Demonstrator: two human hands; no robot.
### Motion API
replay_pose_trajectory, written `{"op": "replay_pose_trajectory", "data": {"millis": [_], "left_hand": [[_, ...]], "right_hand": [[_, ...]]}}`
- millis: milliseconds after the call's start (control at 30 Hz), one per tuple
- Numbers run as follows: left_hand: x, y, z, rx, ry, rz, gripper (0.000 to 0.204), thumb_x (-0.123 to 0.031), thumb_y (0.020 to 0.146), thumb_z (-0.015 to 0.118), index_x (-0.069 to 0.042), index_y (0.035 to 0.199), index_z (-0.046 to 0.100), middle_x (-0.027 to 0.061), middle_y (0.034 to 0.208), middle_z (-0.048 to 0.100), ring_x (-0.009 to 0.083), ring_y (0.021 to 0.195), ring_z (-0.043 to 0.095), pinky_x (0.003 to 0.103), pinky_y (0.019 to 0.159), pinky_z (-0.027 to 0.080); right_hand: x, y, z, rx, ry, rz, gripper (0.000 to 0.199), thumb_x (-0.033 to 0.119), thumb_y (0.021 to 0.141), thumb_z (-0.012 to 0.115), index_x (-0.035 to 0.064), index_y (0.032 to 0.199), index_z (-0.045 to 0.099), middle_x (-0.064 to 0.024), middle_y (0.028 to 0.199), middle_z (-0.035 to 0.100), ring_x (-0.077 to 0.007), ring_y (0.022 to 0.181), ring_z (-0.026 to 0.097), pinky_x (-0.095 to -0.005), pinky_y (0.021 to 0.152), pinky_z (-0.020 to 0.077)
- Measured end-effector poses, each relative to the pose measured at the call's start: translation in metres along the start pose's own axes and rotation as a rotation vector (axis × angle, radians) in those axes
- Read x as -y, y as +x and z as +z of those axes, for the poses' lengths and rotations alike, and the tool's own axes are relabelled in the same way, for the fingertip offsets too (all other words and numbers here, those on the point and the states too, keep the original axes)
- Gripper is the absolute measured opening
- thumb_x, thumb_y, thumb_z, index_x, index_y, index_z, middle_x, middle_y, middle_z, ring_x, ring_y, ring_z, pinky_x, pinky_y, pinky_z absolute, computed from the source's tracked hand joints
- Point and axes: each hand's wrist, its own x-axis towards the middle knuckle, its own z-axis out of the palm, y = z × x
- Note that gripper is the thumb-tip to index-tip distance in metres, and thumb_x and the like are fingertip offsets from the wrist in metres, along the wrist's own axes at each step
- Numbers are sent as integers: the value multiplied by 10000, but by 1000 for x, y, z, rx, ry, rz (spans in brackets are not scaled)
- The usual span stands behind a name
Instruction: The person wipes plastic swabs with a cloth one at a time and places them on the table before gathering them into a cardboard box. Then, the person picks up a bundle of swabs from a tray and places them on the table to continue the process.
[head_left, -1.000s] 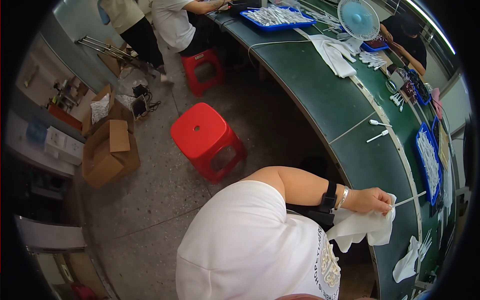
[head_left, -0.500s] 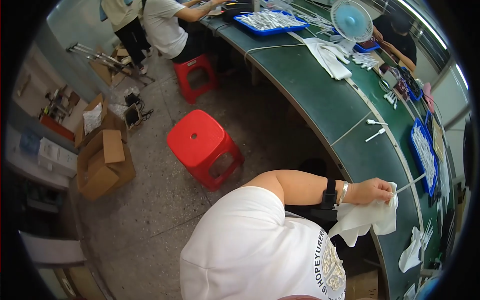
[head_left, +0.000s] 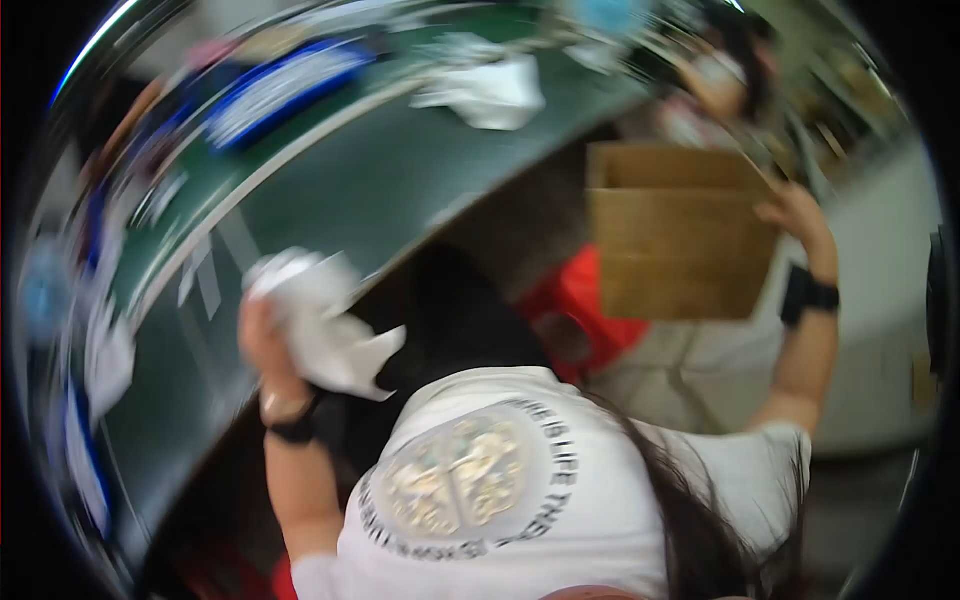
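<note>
My left hand point(head_left: 262, 335) is closed around a bunched white cloth point(head_left: 325, 320) that hangs over the near edge of the green table. The hand is smeared by motion, and no stick shows in it. Out to the right, my right hand point(head_left: 800, 215) has its fingers at the upper right rim of a brown cardboard box point(head_left: 685, 255), with the thumb side against the wall. The box's top stands open, but I cannot see what is inside. A thin straight edge runs up from the fingers, too blurred to name.
A red stool point(head_left: 575, 310) shows beside and behind the box. On the curved green table point(head_left: 420, 190) lie another white cloth point(head_left: 490, 95) and a blue tray point(head_left: 225, 125) of white pieces. A blue fan point(head_left: 605, 15) and a co-worker's arm point(head_left: 715, 90) appear beyond.
My view has swung far to the right. The cloth remains in my left hand, while the white stick seen there earlier no longer shows. My right hand and the cardboard box have come into view.
</note>
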Motion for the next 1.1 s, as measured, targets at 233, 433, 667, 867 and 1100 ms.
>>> {"op": "replay_pose_trajectory", "data": {"millis": [233,433,667,867,1100], "left_hand": [[22,28,23,73,224,-69,337,-185,913,351,21,1125,512,98,1094,542,199,1011,514,310,882,405],[22,25,37,25,336,-111,356,-197,903,407,42,1159,474,105,1102,543,193,1014,517,297,879,405],[10,17,50,-31,414,-103,317,-217,919,376,8,1087,524,67,1049,535,162,965,510,281,841,403],[8,14,57,-48,519,-59,341,-235,922,348,3,1105,509,84,1078,531,186,985,510,300,858,407],[10,13,35,-39,618,-29,396,-262,922,310,21,1154,461,132,1128,517,238,1019,515,349,880,423]], "right_hand": [[-1,-173,-33,35,246,541,218,140,671,682,-8,721,530,-80,607,519,-153,599,479,-287,562,402],[-22,-242,-32,40,328,930,201,101,686,688,-25,739,541,-48,609,534,-127,578,486,-303,541,419],[-50,-273,48,546,137,1011,241,147,667,721,-43,727,585,-102,625,575,-169,584,544,-360,566,445],[-67,-356,228,788,239,1062,410,242,585,787,-41,833,624,-164,776,636,-248,732,616,-362,647,456],[44,-313,317,647,390,1449,400,260,773,630,-67,996,578,-255,1035,570,-381,982,545,-417,812,437]]}}
